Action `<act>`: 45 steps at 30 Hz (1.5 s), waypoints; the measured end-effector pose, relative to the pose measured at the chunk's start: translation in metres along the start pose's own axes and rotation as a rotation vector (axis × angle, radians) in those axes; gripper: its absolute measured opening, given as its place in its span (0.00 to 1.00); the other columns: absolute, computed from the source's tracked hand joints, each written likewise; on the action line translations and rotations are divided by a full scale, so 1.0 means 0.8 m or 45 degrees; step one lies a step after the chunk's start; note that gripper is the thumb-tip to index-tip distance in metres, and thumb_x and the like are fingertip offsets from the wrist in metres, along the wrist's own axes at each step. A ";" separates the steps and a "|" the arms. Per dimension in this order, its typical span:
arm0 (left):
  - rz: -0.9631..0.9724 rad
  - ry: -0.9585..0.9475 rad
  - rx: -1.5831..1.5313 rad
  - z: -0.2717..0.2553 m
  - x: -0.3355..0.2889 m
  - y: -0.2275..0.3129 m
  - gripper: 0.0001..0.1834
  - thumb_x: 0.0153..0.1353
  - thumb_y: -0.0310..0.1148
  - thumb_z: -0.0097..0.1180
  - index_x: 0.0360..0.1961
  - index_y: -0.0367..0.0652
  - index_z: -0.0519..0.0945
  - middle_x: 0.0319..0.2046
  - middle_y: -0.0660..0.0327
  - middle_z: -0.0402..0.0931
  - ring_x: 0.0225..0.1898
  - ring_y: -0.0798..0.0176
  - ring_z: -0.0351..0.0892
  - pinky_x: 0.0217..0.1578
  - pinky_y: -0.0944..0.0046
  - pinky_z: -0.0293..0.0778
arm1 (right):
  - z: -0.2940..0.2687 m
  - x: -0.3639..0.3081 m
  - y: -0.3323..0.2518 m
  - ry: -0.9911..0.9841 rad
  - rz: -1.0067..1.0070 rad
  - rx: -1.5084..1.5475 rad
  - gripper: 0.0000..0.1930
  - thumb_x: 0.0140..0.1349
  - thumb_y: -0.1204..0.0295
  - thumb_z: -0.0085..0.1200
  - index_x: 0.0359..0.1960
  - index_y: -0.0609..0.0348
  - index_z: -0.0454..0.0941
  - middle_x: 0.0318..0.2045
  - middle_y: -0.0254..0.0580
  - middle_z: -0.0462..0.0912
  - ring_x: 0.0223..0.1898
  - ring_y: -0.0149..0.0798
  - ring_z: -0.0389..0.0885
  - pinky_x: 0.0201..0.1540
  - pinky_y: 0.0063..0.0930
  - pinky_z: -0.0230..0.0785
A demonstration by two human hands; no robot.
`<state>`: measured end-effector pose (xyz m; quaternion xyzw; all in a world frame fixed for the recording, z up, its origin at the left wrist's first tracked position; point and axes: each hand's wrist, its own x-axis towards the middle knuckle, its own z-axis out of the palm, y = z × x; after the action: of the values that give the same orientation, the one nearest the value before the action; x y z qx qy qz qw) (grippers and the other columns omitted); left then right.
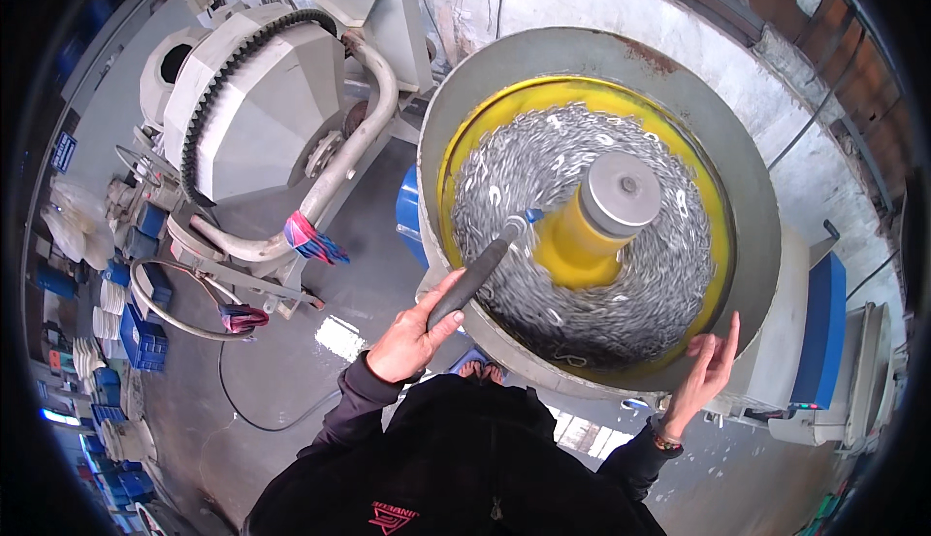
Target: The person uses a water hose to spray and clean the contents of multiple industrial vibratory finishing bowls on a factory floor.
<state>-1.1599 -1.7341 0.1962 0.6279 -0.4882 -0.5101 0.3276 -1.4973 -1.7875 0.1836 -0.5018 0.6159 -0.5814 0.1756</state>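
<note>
Silvery metal pieces (504, 289) ring the central column (622, 194) in the round tub (543, 48); the left hand (407, 344) grips a black-handled tool (474, 279) over the near-left rim, while the right hand (706, 379), holding nothing, points a finger by the near-right rim.

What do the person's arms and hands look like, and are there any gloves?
No gloves: the left hand and right hand are bare. The left sleeve and right sleeve are long and dark. A reddish bracelet circles the right wrist.
</note>
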 end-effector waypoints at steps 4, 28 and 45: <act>0.199 0.027 0.019 0.000 0.001 -0.008 0.29 0.64 0.37 0.45 0.64 0.47 0.53 0.14 0.72 0.58 0.11 0.78 0.55 0.13 0.74 0.56 | 0.001 0.001 0.004 0.006 -0.017 -0.006 0.22 0.63 0.75 0.44 0.60 0.55 0.62 0.21 0.30 0.69 0.25 0.23 0.64 0.29 0.17 0.60; 0.064 0.043 -0.171 0.001 -0.003 -0.002 0.28 0.64 0.31 0.43 0.64 0.45 0.53 0.16 0.69 0.64 0.11 0.79 0.56 0.12 0.75 0.56 | 0.007 -0.012 0.026 0.482 -0.183 0.435 0.20 0.67 0.71 0.33 0.59 0.68 0.59 0.18 0.38 0.73 0.21 0.27 0.67 0.27 0.19 0.61; 0.088 0.043 -0.175 -0.001 -0.001 -0.004 0.28 0.64 0.30 0.43 0.64 0.46 0.53 0.16 0.70 0.62 0.11 0.79 0.54 0.12 0.76 0.54 | 0.003 -0.014 0.021 0.357 -0.113 0.225 0.19 0.66 0.74 0.38 0.59 0.62 0.62 0.18 0.33 0.72 0.20 0.22 0.65 0.25 0.15 0.58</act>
<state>-1.1586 -1.7326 0.1939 0.5952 -0.4677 -0.5202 0.3954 -1.4974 -1.7829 0.1638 -0.4250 0.5582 -0.7048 0.1054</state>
